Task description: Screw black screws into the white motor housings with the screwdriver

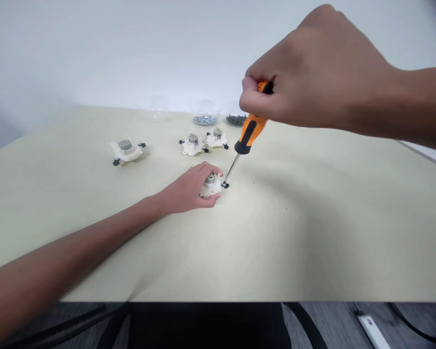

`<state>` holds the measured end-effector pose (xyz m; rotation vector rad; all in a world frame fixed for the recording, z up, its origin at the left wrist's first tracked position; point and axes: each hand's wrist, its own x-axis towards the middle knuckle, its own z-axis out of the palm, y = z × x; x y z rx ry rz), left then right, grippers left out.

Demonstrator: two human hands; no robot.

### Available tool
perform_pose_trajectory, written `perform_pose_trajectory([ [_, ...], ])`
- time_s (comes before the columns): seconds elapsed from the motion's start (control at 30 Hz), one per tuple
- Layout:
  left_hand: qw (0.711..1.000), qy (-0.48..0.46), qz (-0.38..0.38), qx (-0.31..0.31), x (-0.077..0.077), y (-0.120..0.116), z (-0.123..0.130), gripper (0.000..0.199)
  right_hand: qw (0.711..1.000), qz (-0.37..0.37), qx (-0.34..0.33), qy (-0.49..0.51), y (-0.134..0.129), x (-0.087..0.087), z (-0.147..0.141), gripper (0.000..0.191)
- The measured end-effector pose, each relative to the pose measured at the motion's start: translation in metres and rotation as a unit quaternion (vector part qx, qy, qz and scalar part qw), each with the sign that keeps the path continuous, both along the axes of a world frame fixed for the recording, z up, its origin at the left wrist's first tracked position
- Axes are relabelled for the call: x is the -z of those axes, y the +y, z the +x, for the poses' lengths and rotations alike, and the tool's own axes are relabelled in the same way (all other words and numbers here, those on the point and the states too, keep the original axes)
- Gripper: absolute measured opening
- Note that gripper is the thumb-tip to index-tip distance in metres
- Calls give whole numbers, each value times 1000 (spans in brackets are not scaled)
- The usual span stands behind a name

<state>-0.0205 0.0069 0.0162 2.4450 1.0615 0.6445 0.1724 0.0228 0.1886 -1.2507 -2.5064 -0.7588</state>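
While right hand grips screwdriver, left hand clasps motor mount — three more mounts beyond.

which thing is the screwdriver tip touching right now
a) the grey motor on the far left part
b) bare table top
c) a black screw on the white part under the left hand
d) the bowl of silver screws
c, the tip of the orange-and-black screwdriver in the right hand meets a black screw at the edge of the white part under the left hand.

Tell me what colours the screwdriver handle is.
The screwdriver handle is orange with black grip panels, best seen in the head view.
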Motion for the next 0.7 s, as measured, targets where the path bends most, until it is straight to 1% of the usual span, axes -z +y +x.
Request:
perform_pose_trajectory([
  [0.33, 1000, 8, -2, -2, -1, -1, 0, 36, 992, 45, -115, 4, 3, 6, 4, 22],
  [0.5, 1000, 9, -8, -4, -1, -1, 0, 37, 987, 38, -156, -3, 3, 4, 6, 19],
  [0.7, 1000, 9, -2, -5, -1, -2, 0, 36, 979, 42, -200, -26, 7, 4, 11, 25],
])
